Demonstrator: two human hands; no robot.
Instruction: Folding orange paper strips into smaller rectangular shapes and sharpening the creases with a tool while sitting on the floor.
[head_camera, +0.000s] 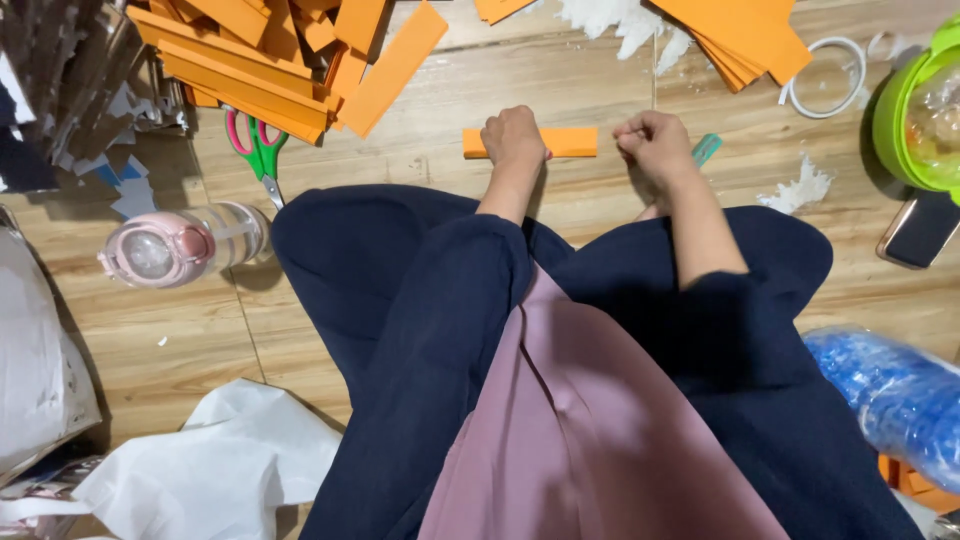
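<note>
wooden floor (600, 80), orange strips (250, 60), scissors (258, 145)

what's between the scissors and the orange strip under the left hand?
Head view: only bare wood floor lies between the scissors and the orange strip that the left hand presses down.

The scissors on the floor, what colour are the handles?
The scissors have pink and green handles, seen in the head view.

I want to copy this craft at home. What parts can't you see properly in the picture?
- Head view: the middle of the orange strip is hidden under the left hand.
- Head view: the teal tool is mostly hidden behind the closed right hand, so its kind is unclear.
- Head view: the green bowl is cut off by the right edge; its contents are blurred.
</note>
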